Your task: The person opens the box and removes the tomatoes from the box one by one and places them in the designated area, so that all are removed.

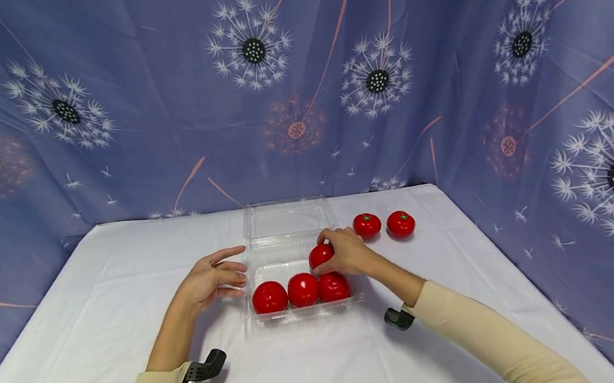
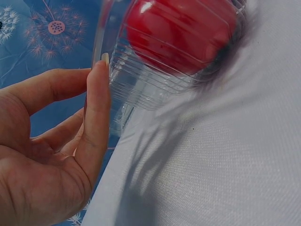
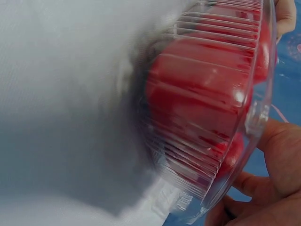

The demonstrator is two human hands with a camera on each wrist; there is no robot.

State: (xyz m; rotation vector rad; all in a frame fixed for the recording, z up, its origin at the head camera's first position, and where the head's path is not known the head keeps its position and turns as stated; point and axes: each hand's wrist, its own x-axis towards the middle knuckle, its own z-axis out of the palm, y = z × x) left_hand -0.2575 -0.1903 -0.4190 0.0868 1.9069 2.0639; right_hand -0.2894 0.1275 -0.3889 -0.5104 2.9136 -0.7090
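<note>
A clear plastic clamshell box (image 1: 279,272) sits on the table, its lid (image 1: 287,220) folded back behind it. Along its front side lie three red tomatoes: a left one (image 1: 270,297), a middle one (image 1: 302,289) and a right one (image 1: 334,287). My right hand (image 1: 346,251) grips another tomato (image 1: 321,256) between thumb and fingers at the box's back right. At the box's left side, my left hand (image 1: 209,281) has its fingers extended; in the left wrist view its fingertips (image 2: 99,70) touch the rim. Ribbed clear walls cover the tomatoes in both wrist views.
Two more tomatoes, one (image 1: 366,226) beside the other (image 1: 400,225), stand right of the lid with green stem tops showing. A white cloth (image 1: 99,316) covers the table. Blue dandelion-print curtains (image 1: 171,93) hang behind and along the sides.
</note>
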